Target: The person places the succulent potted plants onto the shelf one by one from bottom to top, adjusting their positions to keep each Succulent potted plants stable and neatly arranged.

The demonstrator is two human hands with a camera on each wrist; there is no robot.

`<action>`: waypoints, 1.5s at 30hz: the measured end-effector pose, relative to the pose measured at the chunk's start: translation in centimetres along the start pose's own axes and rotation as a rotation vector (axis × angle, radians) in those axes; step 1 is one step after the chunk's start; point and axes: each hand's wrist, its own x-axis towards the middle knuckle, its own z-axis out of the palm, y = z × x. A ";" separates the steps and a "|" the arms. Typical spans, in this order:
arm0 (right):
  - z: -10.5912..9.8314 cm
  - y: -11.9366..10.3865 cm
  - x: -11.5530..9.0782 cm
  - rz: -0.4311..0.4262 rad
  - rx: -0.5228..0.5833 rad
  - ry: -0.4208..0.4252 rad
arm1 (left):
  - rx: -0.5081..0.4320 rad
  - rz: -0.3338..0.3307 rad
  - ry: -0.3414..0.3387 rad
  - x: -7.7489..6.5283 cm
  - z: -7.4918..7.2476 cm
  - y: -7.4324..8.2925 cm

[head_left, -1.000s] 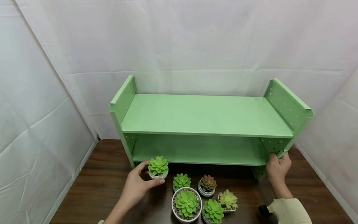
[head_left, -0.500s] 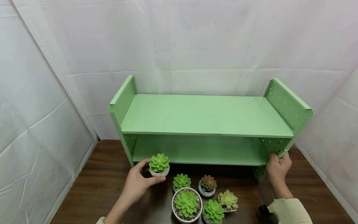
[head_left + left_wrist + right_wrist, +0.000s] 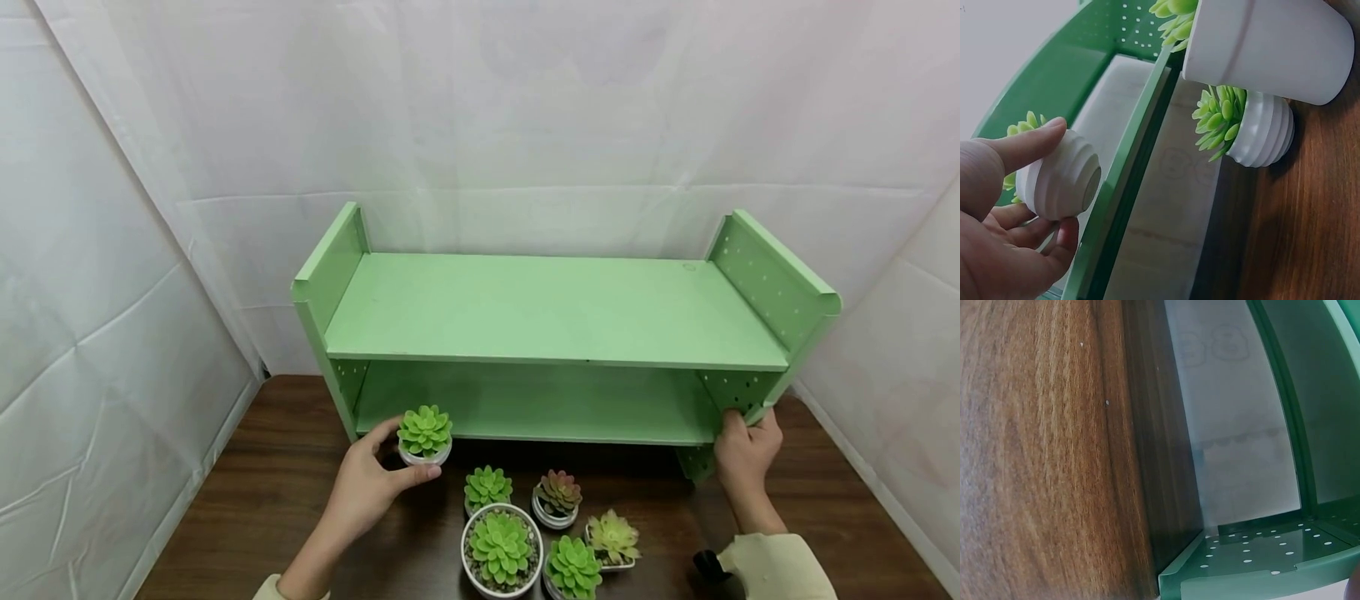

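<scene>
One hand (image 3: pixel 367 483), seemingly half-curled, round succulent (image 3: pixel 424 433)

The head camera looks forward and down from above, the whole green shelf (image 3: pixel 555 306) in its sweep! In close comes the left wrist view, rolled sideways, tabletop (image 3: pixel 1310 225) on its right; the right wrist view, rolled the opposite way, apparently peers beneath the shelf. Head and left wrist share the held white pot (image 3: pixel 1063 181).

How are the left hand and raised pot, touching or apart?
Touching. In the left wrist view, the left hand grips the raised pot between thumb and fingers.
</scene>
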 end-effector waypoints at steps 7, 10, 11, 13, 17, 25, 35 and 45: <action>0.0 0.3 -0.1 0.001 -0.010 -0.002 | 0.013 0.005 0.032 0.1 0.2 0.0; 0.0 0.3 -0.1 -0.012 0.003 -0.001 | 0.030 -0.001 0.050 0.2 0.2 0.1; 0.0 0.3 -0.1 -0.017 0.006 -0.001 | 0.035 -0.003 0.056 0.2 0.2 0.2; 0.0 0.3 -0.1 -0.027 0.011 0.005 | 0.037 -0.009 0.063 0.3 0.3 0.2; 0.1 0.3 -0.1 -0.030 0.008 0.014 | 0.036 -0.020 0.073 0.5 0.5 0.3; 0.1 0.1 -0.2 -0.009 0.000 0.028 | 0.034 -0.026 0.072 0.8 0.7 0.5; 0.2 0.4 -0.2 0.002 0.021 0.034 | 0.006 -0.005 0.071 1.3 1.1 0.4; 0.1 0.4 -0.2 -0.003 0.006 0.030 | 0.051 -0.019 0.097 1.9 1.4 0.4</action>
